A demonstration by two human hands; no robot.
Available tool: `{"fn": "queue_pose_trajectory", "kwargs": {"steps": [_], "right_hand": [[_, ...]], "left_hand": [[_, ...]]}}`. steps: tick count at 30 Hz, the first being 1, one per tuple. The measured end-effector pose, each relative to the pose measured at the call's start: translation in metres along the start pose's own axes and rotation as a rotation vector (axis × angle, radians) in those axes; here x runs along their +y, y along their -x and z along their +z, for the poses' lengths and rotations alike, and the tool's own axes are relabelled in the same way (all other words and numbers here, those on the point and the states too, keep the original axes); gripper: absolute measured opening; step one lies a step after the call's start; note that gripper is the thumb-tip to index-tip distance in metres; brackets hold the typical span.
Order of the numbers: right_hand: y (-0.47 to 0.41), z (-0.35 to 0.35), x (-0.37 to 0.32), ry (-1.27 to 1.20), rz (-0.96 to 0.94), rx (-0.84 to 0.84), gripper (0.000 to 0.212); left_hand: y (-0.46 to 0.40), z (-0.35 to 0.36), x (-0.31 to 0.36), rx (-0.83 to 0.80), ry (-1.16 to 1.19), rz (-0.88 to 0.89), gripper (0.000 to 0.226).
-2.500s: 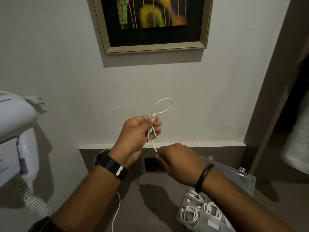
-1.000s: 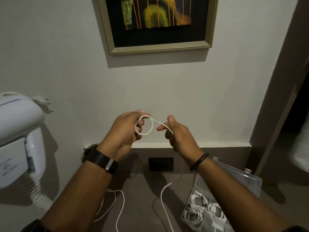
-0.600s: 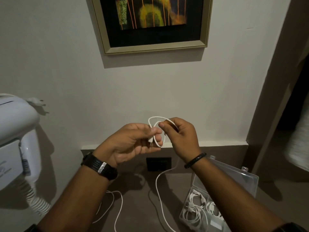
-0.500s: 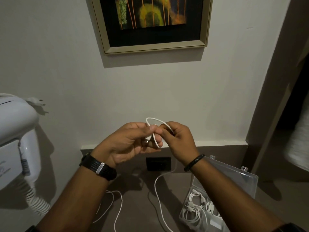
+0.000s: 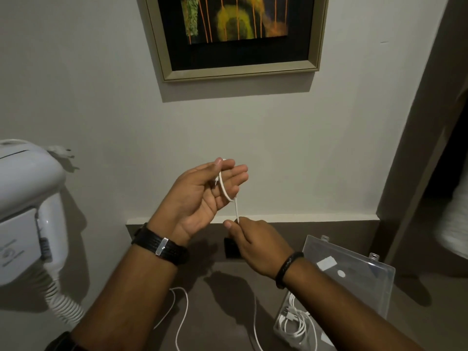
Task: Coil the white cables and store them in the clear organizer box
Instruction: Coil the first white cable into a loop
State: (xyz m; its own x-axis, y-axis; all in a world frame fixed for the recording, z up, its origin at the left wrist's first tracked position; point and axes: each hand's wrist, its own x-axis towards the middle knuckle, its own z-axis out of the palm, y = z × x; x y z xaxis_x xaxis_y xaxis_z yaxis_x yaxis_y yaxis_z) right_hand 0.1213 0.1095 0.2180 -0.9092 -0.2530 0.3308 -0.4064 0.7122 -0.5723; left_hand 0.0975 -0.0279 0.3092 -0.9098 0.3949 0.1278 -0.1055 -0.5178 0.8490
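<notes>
Right hand (image 5: 255,241) dropped lower, pinching one white cable (image 5: 236,209), left hand (image 5: 200,201) fingers (image 5: 236,177) straight, thumb pinning loop

One wide-angle view, worn on the head, looks forward and down at a wall (image 5: 278,148) from close by; left hand (image 5: 202,198) and right hand (image 5: 255,245) sit mid-frame, forearms (image 5: 141,295) entering from the bottom edge.

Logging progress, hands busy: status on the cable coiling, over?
Left hand pinches white cable loop under thumb; right hand pinches it below. Tail trails on counter. Clear organizer box open, coiled cables inside.
</notes>
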Motion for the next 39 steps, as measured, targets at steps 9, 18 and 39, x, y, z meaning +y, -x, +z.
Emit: {"fn": "queue_pose_trajectory", "kwargs": {"steps": [9, 18, 39], "right_hand": [[0.011, -0.069, -0.021, 0.348, -0.214, -0.027, 0.023], [-0.016, -0.13, 0.005, -0.316, -0.13, 0.044, 0.011], [0.042, -0.014, 0.003, 0.479, -0.167, -0.351, 0.019]], "left_hand": [[-0.001, -0.004, -0.023, 0.212, -0.807, 0.257, 0.02], [0.027, 0.009, -0.036, -0.207, -0.283, -0.092, 0.029], [-0.009, -0.005, 0.002, 0.257, 0.301, -0.082, 0.023]]}}
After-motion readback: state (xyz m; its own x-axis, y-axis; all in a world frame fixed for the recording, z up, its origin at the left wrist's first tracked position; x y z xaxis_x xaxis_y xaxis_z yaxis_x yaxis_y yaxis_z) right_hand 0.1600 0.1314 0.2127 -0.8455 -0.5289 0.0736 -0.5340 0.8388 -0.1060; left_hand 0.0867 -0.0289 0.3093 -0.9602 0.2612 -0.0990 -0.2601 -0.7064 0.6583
